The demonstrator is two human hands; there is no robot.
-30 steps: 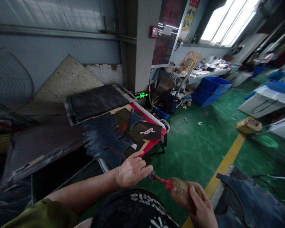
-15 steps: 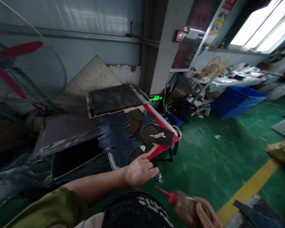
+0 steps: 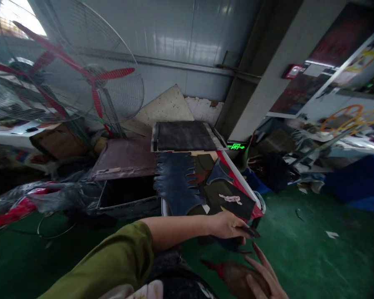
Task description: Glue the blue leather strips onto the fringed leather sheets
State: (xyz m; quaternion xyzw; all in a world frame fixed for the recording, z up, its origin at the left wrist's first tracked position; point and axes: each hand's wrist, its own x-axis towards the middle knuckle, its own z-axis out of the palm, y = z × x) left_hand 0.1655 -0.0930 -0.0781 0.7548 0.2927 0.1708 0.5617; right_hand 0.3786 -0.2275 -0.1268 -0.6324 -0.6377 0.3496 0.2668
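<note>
My left hand (image 3: 227, 225) is closed on a dark blue leather piece (image 3: 225, 243) at the near edge of the work surface. At the bottom, my right hand (image 3: 266, 276) has its palm and fingers round a brown bottle (image 3: 238, 279) with a red nozzle, blurred by motion; some of its fingers stretch toward the left hand. Beyond the left hand, a large blue leather piece with jagged edges (image 3: 176, 182) lies flat. A smaller curved blue piece (image 3: 218, 172) and a pink strip (image 3: 230, 199) lie to its right on dark pieces.
A black board (image 3: 183, 136) sits behind the leather. Large caged fans with red blades (image 3: 112, 74) stand at the left, above a brown covered box (image 3: 127, 155). Blue bins (image 3: 358, 180) are on the right, and a grey pillar (image 3: 268, 83) rises behind.
The view has swung left. My left hand has picked up the blue piece from the near edge. My right hand and the bottle have come closer to it, with some fingers now extended.
</note>
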